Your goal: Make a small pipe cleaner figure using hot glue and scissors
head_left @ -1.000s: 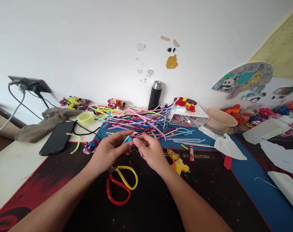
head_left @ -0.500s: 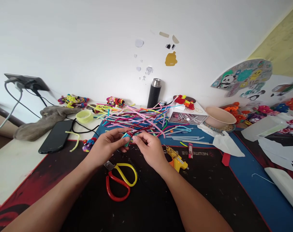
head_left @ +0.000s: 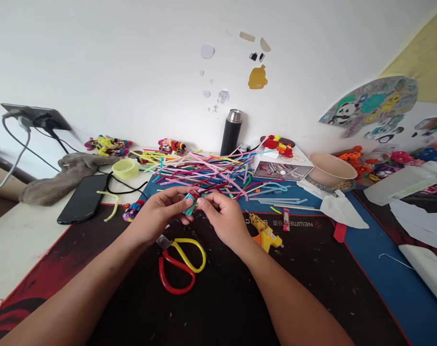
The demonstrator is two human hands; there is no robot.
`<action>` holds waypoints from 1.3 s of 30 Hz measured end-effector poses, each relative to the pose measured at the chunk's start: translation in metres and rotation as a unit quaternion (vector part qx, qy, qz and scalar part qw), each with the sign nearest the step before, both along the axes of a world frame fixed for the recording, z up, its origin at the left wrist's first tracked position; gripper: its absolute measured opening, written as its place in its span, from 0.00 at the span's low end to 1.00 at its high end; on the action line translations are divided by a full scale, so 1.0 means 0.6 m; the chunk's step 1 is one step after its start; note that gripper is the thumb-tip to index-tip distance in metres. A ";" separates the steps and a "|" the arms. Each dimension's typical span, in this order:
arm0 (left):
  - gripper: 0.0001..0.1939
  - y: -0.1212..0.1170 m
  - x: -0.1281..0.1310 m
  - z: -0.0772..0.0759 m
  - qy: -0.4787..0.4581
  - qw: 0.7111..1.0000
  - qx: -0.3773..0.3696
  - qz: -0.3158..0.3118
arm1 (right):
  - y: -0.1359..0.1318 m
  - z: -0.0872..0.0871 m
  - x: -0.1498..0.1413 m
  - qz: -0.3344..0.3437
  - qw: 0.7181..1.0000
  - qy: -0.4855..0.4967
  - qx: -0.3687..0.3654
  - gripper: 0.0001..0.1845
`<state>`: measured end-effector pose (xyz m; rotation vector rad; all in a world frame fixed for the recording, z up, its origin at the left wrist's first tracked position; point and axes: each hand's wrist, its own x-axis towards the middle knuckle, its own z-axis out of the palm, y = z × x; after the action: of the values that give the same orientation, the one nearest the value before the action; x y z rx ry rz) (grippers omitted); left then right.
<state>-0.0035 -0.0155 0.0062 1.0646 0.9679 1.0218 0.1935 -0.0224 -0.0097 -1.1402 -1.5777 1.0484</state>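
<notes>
Between the fingertips of my left hand (head_left: 156,211) is a small piece of turquoise pipe cleaners (head_left: 190,209), topped with a wrap of glittery red pipe cleaner (head_left: 194,193). A loose red strand sticks out to the right over my right hand. My right hand (head_left: 224,216) is closed, its thumb and forefinger pinching at the right side of this same piece; what exactly lies under the fingertips is hidden. Below the hands, scissors (head_left: 182,262) with one red and one yellow handle lie on the black mat (head_left: 218,312).
A heap of pipe cleaners (head_left: 204,168) spreads behind my hands, with a black flask (head_left: 231,134) beyond it. A yellow glue gun (head_left: 269,238) lies right of my right hand. Leftward are a phone (head_left: 82,199) and a tape roll (head_left: 125,169); rightward, a bowl (head_left: 332,168).
The turquoise piece has turned in my fingers, so more of it and its red wrap now shows. Both hands stay close together; the camera view has shifted slightly.
</notes>
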 end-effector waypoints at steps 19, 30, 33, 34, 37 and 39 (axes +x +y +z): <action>0.23 -0.008 0.004 0.010 -0.114 0.990 -0.078 -0.017 | -0.006 0.016 -0.002 0.022 0.997 0.061 -0.042 0.22; 0.18 -0.015 0.009 0.018 -0.139 0.979 -0.081 -0.124 | -0.007 0.019 -0.011 0.081 0.974 0.172 -0.121 0.30; 0.20 -0.017 0.009 0.014 -0.134 0.980 -0.074 -0.124 | -0.007 0.019 -0.013 0.096 0.967 0.193 -0.135 0.30; 0.21 -0.017 0.009 0.011 -0.127 0.982 -0.071 -0.122 | -0.006 0.018 -0.013 0.097 0.966 0.198 -0.138 0.29; 0.29 -0.018 0.008 0.005 -0.102 0.985 -0.070 -0.123 | -0.005 0.015 -0.014 0.095 0.966 0.199 -0.135 0.28; 0.34 -0.017 0.008 0.003 -0.085 0.986 -0.068 -0.122 | -0.004 0.014 -0.013 0.089 0.968 0.196 -0.128 0.28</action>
<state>0.0011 -0.0259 0.0079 0.9398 0.7374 0.8173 0.1856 -0.0248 -0.0013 -0.8952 -1.2682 1.5300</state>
